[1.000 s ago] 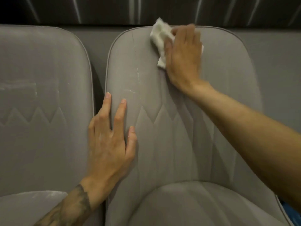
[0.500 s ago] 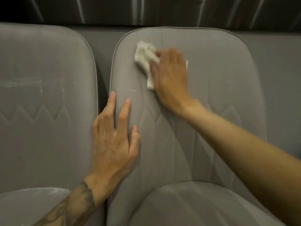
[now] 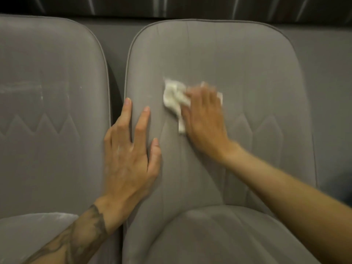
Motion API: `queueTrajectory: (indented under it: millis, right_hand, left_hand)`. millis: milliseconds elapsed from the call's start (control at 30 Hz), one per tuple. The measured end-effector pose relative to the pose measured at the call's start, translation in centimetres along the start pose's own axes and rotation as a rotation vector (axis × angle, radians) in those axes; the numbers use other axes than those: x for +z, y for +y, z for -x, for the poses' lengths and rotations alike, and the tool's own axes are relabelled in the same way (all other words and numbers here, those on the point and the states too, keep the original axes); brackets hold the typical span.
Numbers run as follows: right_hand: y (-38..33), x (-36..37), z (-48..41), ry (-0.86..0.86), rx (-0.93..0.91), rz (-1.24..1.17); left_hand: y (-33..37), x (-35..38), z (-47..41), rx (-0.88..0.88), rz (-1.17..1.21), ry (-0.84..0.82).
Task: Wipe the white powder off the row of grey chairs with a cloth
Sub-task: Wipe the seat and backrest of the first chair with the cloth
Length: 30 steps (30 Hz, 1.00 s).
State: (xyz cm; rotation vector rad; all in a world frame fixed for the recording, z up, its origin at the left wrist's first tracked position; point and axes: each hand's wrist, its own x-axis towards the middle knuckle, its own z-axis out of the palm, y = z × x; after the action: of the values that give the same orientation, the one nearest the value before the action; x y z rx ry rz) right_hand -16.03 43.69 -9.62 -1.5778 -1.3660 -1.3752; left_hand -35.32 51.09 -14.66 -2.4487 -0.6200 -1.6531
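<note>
Two grey upholstered chairs stand side by side. On the backrest of the right chair my right hand presses a crumpled white cloth flat against the fabric, just above the zigzag stitching. The cloth sticks out to the left of my fingers and is blurred. My left hand rests flat with spread fingers on the left edge of the same backrest. The left chair carries white powder streaks across its backrest and a dusting on its seat.
A dark gap separates the two backrests. Behind the chairs runs a grey ledge below a dark wall with pale vertical streaks. The right chair's seat cushion fills the lower middle.
My right hand has swept the cloth down and leftward from the top edge of the right backrest to its middle. The left hand has stayed put.
</note>
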Motion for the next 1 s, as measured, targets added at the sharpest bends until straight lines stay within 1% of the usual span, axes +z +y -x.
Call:
queueTrajectory:
  millis: [67, 100, 133, 167, 200, 233, 300, 333, 367, 400, 433, 500, 533, 567, 600, 633, 667, 733, 767, 800, 833, 867, 933, 967, 1000]
  right_hand:
    - [-0.7, -0.8, 6.6, -0.149, -0.167, -0.043]
    - [-0.5, -1.2, 8.1, -0.205, -0.248, -0.044]
    - [0.1, -1.5, 8.0, -0.239, -0.318, -0.041]
    - [0.9, -1.5, 6.8, -0.231, -0.356, -0.011]
    - [1.5, -1.4, 5.0, -0.184, -0.328, 0.025]
    - [2.0, -1.1, 2.6, -0.111, -0.227, 0.063]
    - [2.7, -1.0, -1.6, 0.017, 0.075, 0.104]
    - [2.5, -0.9, -2.0, 0.041, 0.161, 0.108]
    - [2.1, -0.8, -0.9, 0.043, 0.161, 0.094]
    - [1.6, -0.6, 1.4, 0.010, 0.087, 0.068]
    - [1.3, -0.7, 4.5, -0.059, -0.039, 0.030]
    - [0.6, -1.6, 11.0, -0.254, -0.338, -0.020]
    - [0.6, -2.1, 13.2, -0.365, -0.460, -0.007]
    - [1.0, -2.5, 14.1, -0.446, -0.556, 0.014]
    - [1.6, -2.8, 13.6, -0.471, -0.606, 0.030]
    - [2.2, -2.6, 12.6, -0.448, -0.593, 0.032]
    - [2.6, -2.5, 11.1, -0.389, -0.507, 0.025]
    - [2.8, -2.3, 8.4, -0.220, -0.235, 0.012]
    - [2.4, -2.0, 8.3, -0.168, -0.132, -0.007]
    - [1.9, -1.7, 9.1, -0.164, -0.104, -0.018]
    - [1.4, -1.4, 10.7, -0.206, -0.157, -0.022]
    - [0.9, -1.3, 12.7, -0.284, -0.287, -0.024]
    - [0.6, -1.7, 15.4, -0.499, -0.641, -0.025]
    - [0.9, -2.0, 15.4, -0.596, -0.772, -0.018]
    - [1.3, -2.2, 14.6, -0.630, -0.856, -0.012]
  left_hand:
    - [0.1, 0.0, 0.0, 0.002, -0.001, 0.001]
    - [0.1, 0.0, 0.1, 0.000, 0.001, 0.000]
    - [0.1, 0.0, 0.1, -0.001, 0.003, 0.000]
    - [0.1, 0.0, 0.1, 0.000, 0.004, 0.000]
    - [0.1, 0.1, 0.0, 0.003, 0.005, -0.001]
    - [0.0, 0.1, 0.1, 0.002, 0.004, -0.005]
    - [0.0, 0.1, 0.1, -0.005, 0.002, -0.006]
    - [0.1, 0.1, 0.1, -0.005, 0.004, -0.005]
    - [0.1, 0.1, 0.1, -0.006, 0.006, -0.002]
    - [0.1, 0.0, 0.1, -0.007, 0.006, 0.002]
    - [0.1, 0.0, 0.1, -0.007, 0.004, 0.004]
    - [0.1, 0.0, 0.0, -0.003, -0.006, 0.003]
    - [0.1, 0.0, 0.0, 0.000, -0.009, 0.002]
    - [0.1, 0.0, 0.1, 0.001, -0.008, 0.002]
    - [0.1, 0.0, 0.1, 0.001, -0.006, 0.002]
    - [0.1, 0.0, 0.0, 0.001, -0.004, 0.002]
    - [0.1, 0.1, 0.0, 0.000, 0.000, 0.003]
    - [0.1, 0.1, 0.1, -0.002, 0.003, 0.006]
    - [0.0, 0.1, 0.1, -0.003, 0.005, 0.007]
    - [0.0, 0.0, 0.1, -0.003, 0.003, 0.011]
    - [0.0, 0.0, 0.0, 0.000, 0.000, 0.014]
    - [0.1, -0.1, 0.0, 0.003, -0.002, 0.013]
    - [0.1, -0.1, 0.0, 0.001, 0.004, 0.008]
    - [0.1, 0.0, -0.1, -0.001, 0.008, 0.007]
    - [0.1, 0.0, -0.1, -0.001, 0.014, 0.008]
